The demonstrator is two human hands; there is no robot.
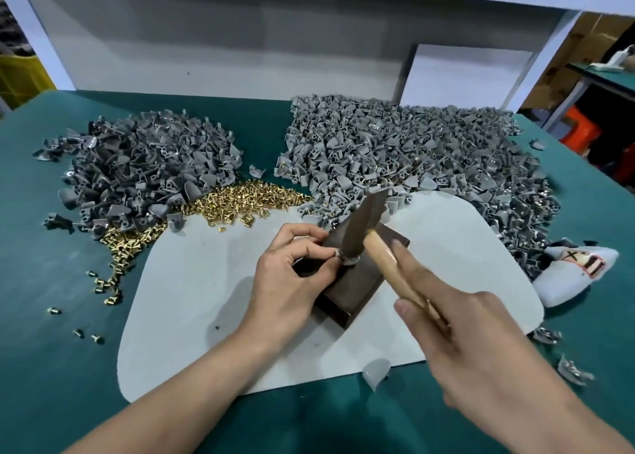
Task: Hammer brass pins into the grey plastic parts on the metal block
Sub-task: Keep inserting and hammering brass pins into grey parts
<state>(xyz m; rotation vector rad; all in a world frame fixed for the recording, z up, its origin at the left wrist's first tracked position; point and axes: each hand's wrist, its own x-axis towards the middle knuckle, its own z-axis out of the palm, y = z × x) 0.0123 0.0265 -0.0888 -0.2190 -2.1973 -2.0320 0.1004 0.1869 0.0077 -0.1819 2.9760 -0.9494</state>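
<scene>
A dark metal block sits on a white pad in the middle of the green table. My left hand pinches a small grey plastic part on the block's top. My right hand grips the wooden handle of a hammer; its metal head rests down on the part. A heap of brass pins lies behind the pad to the left. The pin under the hammer head is hidden.
A dark grey pile of plastic parts lies at the back left, a lighter and larger pile at the back right. Loose pins dot the left of the table. A white glove lies at the right; one grey part sits at the pad's front edge.
</scene>
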